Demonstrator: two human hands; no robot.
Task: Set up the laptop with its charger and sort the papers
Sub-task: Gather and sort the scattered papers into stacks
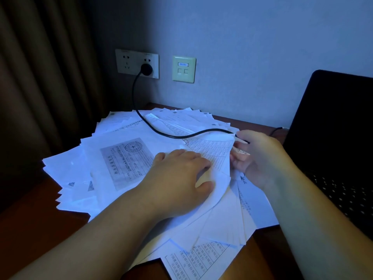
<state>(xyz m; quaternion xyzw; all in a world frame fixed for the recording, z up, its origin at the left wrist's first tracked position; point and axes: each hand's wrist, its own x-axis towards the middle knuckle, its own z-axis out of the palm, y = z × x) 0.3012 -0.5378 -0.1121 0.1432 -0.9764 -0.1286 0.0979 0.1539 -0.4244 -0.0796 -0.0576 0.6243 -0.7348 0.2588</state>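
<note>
Paper sorting underway: left hand [181, 178] flat on the papers [125, 158], right hand [260, 158] with narrow grip pinching curled sheets; next, lift them clear of charger cable [171, 135].

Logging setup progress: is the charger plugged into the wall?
Plugged in: the black plug sits in the wall socket, its cable trailing across the papers.
</note>
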